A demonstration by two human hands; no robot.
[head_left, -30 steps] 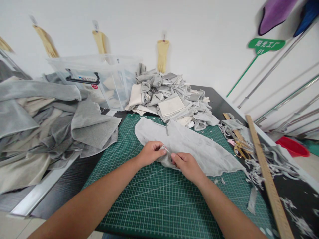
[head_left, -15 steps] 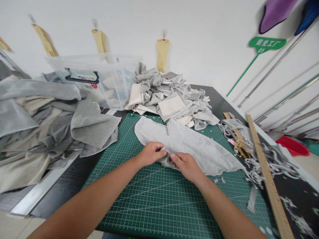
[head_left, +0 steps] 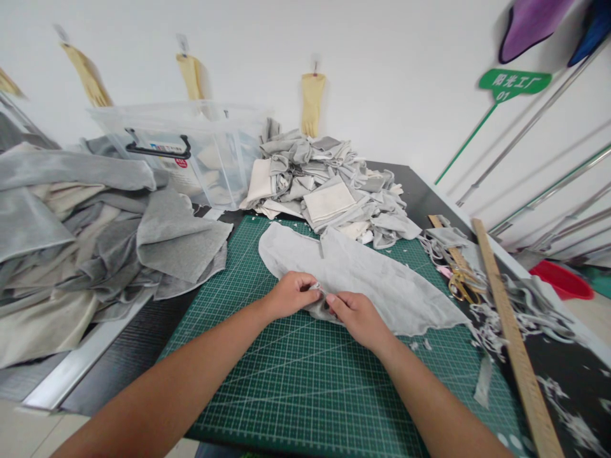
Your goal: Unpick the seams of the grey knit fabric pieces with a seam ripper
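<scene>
The near edge of the grey fabric piece [head_left: 363, 280] is pinched by left hand [head_left: 291, 294] and right hand [head_left: 358, 318]; it is best kept flat on the cutting mat [head_left: 296, 381].

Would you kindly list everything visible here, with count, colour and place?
fabric piece: one, light grey, on the mat, pinched at its near edge
cutting mat: one, green, gridded, table centre
cut-fabric pile: one, grey and cream, behind the mat
fabric heap: one, grey and beige, left
storage bin: one, clear, back left
scissors: one pair, gold, right of the mat
wooden rulers: two, tan, right
scraps: many, grey, right
gloves: at least three, yellow, hung on the wall
sign: one, green, right wall
left hand: fingers pinching the fabric
right hand: fingers pinching the fabric
</scene>
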